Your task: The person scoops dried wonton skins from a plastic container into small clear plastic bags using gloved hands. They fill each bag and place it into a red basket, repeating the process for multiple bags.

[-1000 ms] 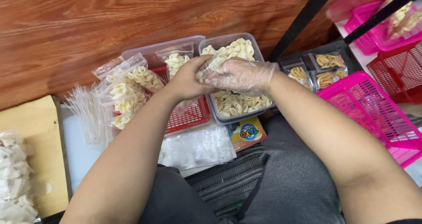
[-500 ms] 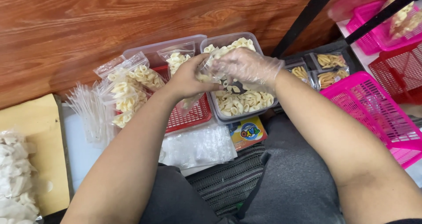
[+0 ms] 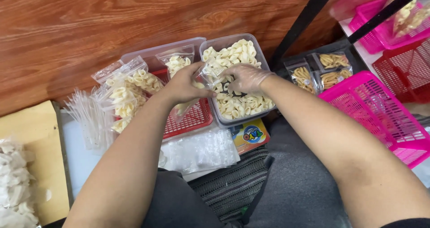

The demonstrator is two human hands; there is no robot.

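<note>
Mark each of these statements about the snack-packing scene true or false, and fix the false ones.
1. The right hand wears a clear glove. True.
2. The left hand is gloved too. False: it is bare.
3. The clear tub holds pale curled snacks. True.
4. The pink basket at the right is full of snacks. False: it looks empty.
5. Both hands hold a small clear bag. True.
</note>
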